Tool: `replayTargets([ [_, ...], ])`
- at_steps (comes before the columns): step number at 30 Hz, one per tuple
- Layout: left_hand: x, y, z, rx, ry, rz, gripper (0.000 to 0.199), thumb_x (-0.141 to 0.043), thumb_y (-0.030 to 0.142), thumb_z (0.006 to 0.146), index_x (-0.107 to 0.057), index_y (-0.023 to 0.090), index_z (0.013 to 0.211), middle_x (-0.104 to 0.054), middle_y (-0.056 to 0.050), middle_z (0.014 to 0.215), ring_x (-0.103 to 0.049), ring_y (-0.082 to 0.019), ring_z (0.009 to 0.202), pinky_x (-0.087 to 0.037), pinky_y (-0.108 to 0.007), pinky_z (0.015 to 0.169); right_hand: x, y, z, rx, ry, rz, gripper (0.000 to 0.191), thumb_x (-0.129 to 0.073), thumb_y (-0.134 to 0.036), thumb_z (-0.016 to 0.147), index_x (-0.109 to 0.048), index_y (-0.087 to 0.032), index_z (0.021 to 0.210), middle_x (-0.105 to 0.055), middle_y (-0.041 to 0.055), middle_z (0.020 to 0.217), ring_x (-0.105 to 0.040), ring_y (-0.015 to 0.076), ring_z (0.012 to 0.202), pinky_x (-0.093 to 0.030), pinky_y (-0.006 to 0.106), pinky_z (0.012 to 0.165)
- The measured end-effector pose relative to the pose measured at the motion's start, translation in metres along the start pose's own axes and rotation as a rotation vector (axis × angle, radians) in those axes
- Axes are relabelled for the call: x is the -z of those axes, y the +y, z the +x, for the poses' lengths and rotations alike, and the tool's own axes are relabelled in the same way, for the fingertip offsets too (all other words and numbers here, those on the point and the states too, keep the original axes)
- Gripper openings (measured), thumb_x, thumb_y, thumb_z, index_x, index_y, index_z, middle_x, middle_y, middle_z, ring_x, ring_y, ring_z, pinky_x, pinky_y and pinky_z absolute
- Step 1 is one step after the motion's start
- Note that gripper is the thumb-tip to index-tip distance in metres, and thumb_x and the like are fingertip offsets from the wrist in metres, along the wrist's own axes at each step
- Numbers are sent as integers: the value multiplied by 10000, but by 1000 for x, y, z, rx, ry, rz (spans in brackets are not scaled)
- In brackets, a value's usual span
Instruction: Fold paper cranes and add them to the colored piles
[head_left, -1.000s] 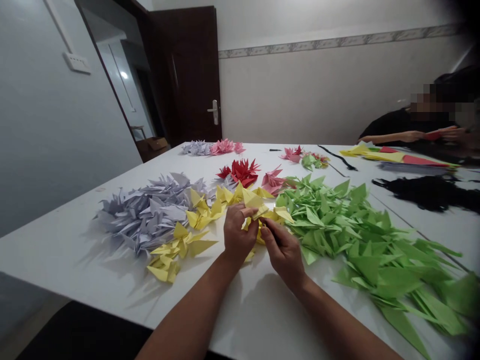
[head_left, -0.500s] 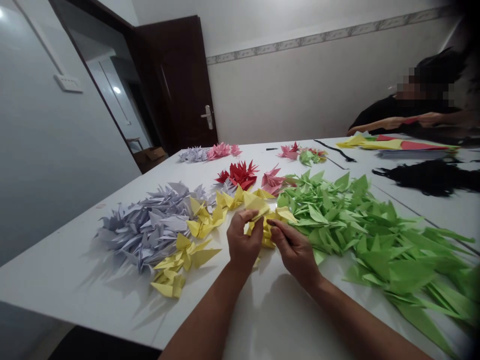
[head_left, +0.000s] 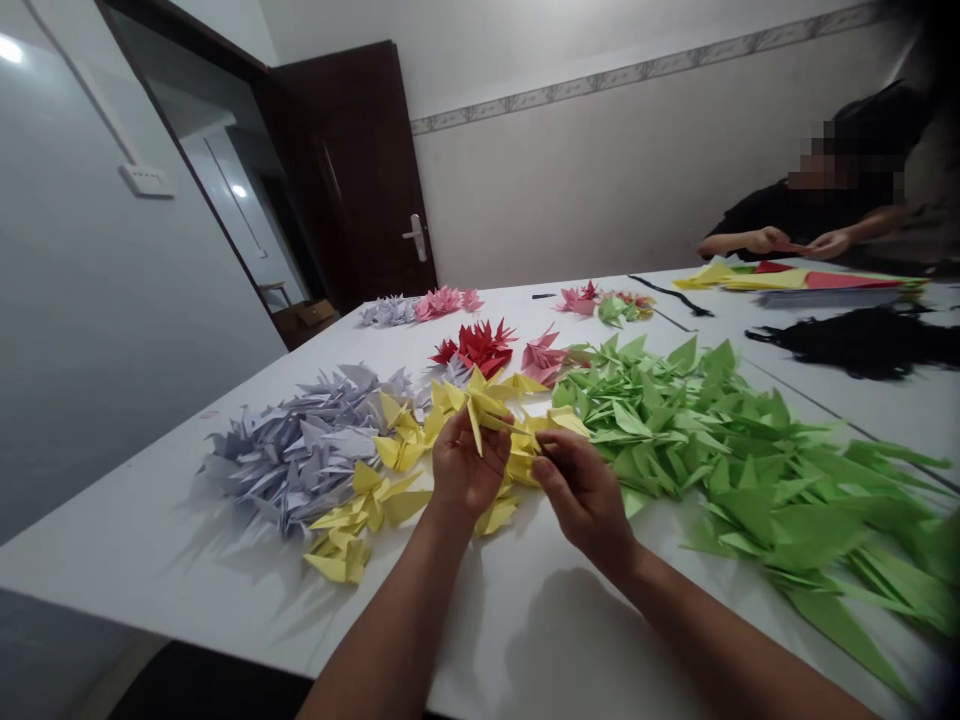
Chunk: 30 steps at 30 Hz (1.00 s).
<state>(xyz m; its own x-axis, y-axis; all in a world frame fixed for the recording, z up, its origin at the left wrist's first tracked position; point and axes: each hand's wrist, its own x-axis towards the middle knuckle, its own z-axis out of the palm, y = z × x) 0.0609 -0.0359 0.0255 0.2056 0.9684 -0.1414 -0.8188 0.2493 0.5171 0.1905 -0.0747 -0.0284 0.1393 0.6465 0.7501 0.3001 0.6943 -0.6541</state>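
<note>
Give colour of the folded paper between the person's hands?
The folded paper is plain yellow; the head view shows it best.

Quick count, folks: there were two hands, the left hand [head_left: 469, 475] and the right hand [head_left: 581, 495], one other person [head_left: 806, 215] at the far end, one door [head_left: 352, 170], and five colors of folded paper [head_left: 476, 405], with two big piles, one lilac [head_left: 296, 450], one green [head_left: 712, 450].

On the table [head_left: 517, 640], one origami heap [head_left: 300, 450] lies left of the left hand [head_left: 469, 470], a second origami heap [head_left: 697, 450] right of the right hand [head_left: 581, 495].
</note>
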Motion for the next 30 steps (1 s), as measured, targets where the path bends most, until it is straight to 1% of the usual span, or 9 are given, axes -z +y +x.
replayTargets([
  [5,2,-5,1,-14,-23,43,193,-509,205,805,-672,138,725,-699,-57,689,-683,-139,684,-562,-211,618,5,-15,4,208,13,-86,285,-563,-200,846,-501,-241,1121,-662,33,851,-654,150,696,-541,250,601],
  [8,4,-6,3,-41,-50,91,192,-507,214,800,-676,126,781,-705,-67,752,-686,-150,732,-566,-241,676,5,-18,7,271,-15,-129,287,-558,-184,854,-512,-244,1131,-693,35,868,-672,150,702,-549,246,615],
  [12,6,-11,4,-25,-139,226,198,-535,242,785,-680,110,812,-703,-83,815,-679,-156,771,-554,-254,742,1,-11,10,240,-23,-156,272,-539,-203,877,-551,-235,1147,-713,71,1013,-694,186,873,-566,298,753],
  [16,1,-17,2,1,-113,258,206,-501,227,805,-678,123,806,-705,-82,845,-672,-157,789,-545,-253,740,-1,-4,11,190,-16,-194,277,-515,-209,886,-585,-235,1152,-705,78,1085,-684,208,949,-564,339,806],
  [19,-6,-19,-1,-14,-73,230,146,-509,154,775,-654,150,761,-684,-34,751,-646,-118,694,-526,-208,649,-1,0,11,168,-2,-207,246,-529,-214,881,-614,-225,1112,-722,72,1009,-692,204,899,-567,331,787],
  [22,-11,-18,-4,-39,-87,285,111,-537,101,720,-625,167,702,-621,16,604,-577,-84,532,-470,-174,520,1,1,12,142,5,-216,223,-556,-237,874,-629,-219,1084,-725,73,971,-692,200,858,-568,329,768],
  [24,-11,-17,-6,-31,-94,358,86,-549,172,751,-625,169,708,-612,15,580,-575,-99,516,-470,-193,509,2,2,12,129,-19,-221,233,-560,-260,874,-632,-227,1092,-723,67,976,-690,201,858,-564,340,776],
  [27,-10,-16,-8,-8,-105,444,222,-549,359,807,-648,160,793,-659,-21,647,-648,-164,638,-520,-259,594,3,4,11,128,-71,-237,242,-560,-280,873,-633,-231,1098,-724,57,958,-687,199,840,-560,337,768],
  [30,-8,-15,-7,1,-142,495,226,-598,366,790,-650,148,814,-685,-41,691,-680,-198,748,-538,-284,675,3,5,10,129,-92,-243,225,-567,-291,865,-640,-228,1068,-726,53,937,-684,193,810,-559,318,736],
])
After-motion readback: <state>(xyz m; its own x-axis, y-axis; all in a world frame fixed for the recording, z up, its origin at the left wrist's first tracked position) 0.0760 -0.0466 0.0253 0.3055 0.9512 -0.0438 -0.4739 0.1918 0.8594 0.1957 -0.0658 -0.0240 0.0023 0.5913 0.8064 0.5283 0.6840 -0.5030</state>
